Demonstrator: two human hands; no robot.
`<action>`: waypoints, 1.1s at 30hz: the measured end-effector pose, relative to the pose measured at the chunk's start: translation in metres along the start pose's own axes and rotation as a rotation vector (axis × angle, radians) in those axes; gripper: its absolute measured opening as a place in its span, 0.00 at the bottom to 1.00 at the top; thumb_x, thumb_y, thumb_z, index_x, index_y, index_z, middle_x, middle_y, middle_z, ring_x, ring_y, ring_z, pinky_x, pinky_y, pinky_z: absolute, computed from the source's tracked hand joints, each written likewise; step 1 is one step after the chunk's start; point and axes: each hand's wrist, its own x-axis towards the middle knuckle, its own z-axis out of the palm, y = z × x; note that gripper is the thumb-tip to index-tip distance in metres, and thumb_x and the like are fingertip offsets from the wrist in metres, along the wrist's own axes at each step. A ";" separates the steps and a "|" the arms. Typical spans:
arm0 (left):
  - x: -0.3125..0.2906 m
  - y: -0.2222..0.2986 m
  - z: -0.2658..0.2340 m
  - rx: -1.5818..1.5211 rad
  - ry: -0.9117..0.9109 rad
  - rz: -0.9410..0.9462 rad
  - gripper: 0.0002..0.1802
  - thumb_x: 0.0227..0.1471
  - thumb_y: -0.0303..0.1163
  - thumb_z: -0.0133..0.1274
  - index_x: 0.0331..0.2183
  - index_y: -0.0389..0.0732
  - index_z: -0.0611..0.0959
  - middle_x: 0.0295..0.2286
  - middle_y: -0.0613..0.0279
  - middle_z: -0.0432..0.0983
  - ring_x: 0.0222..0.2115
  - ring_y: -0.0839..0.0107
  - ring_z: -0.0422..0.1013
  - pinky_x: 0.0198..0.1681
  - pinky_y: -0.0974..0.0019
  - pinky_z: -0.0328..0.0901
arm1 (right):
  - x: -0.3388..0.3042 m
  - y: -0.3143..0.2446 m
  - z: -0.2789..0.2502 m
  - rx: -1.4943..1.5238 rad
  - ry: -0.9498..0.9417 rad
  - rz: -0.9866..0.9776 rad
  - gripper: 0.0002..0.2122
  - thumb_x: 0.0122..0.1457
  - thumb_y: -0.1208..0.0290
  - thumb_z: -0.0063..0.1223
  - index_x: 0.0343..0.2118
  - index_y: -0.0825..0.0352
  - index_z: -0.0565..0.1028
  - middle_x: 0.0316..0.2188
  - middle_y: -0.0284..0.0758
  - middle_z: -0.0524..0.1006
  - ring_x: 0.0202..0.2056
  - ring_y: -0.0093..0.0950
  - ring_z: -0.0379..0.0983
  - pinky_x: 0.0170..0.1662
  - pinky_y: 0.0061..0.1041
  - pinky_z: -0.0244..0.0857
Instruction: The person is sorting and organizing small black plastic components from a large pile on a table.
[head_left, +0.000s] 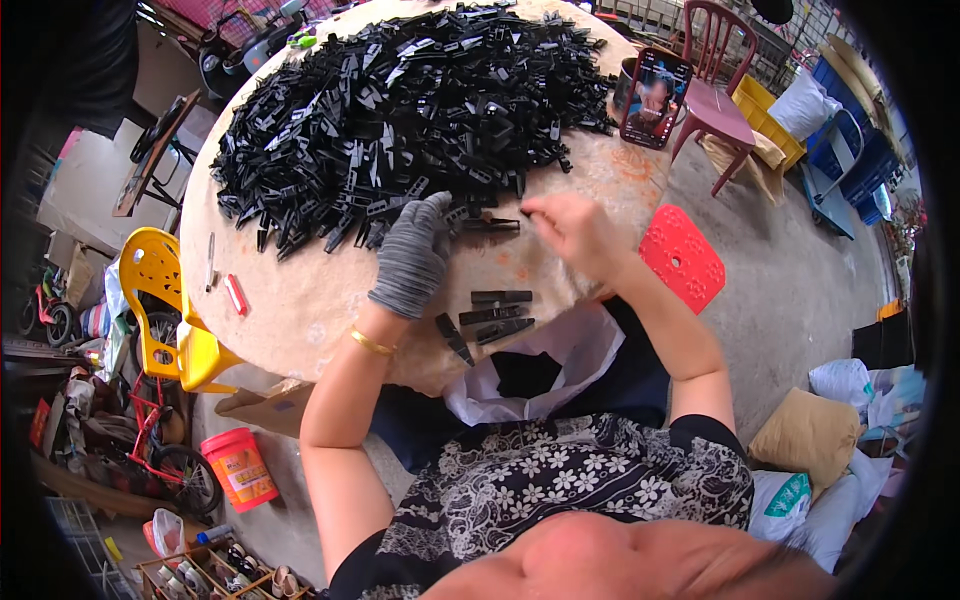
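A large heap of black plastic clip-like pieces point(400, 120) covers the far part of the round table. At its near edge my left hand point(412, 262), in a grey striped glove, is closed on a black clip-like piece point(492, 225) that points right. Just right of it, my bare right hand point(582, 235) has its thumb and forefinger pinched together; a small dark spot shows at the fingertips, too small to name. Several separate black pieces point(502, 314) lie near the table's front edge. Below them, a white plastic bag point(470, 395) with something black inside sits open at my lap.
The round table point(300, 320) has a pale cover. A phone point(655, 98) stands upright at its right; a red lighter point(235, 294) and a pen-like stick point(210, 262) lie left. Around it are a yellow chair point(155, 290), a red stool point(683, 258) and an orange-red bucket point(240, 470).
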 end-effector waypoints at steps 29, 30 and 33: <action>-0.018 0.006 -0.001 -0.846 -0.311 -0.223 0.50 0.47 0.12 0.50 0.64 0.47 0.44 0.49 0.60 0.62 0.39 0.78 0.67 0.42 0.72 0.67 | -0.001 -0.037 0.026 0.280 -0.160 0.037 0.15 0.48 0.76 0.58 0.40 0.68 0.75 0.31 0.42 0.76 0.33 0.41 0.73 0.37 0.34 0.68; -0.016 0.010 -0.001 -0.887 -0.294 -0.256 0.51 0.47 0.11 0.50 0.64 0.48 0.43 0.50 0.59 0.61 0.39 0.78 0.68 0.42 0.72 0.68 | 0.000 -0.037 0.026 0.258 -0.177 0.003 0.17 0.48 0.76 0.58 0.43 0.67 0.74 0.32 0.43 0.76 0.33 0.41 0.73 0.36 0.33 0.68; -0.015 0.013 0.000 -0.902 -0.266 -0.272 0.52 0.46 0.12 0.51 0.64 0.48 0.41 0.53 0.56 0.61 0.37 0.77 0.68 0.42 0.72 0.68 | 0.003 -0.046 0.024 0.409 -0.180 0.187 0.24 0.48 0.76 0.58 0.51 0.66 0.69 0.33 0.44 0.76 0.33 0.42 0.74 0.37 0.35 0.68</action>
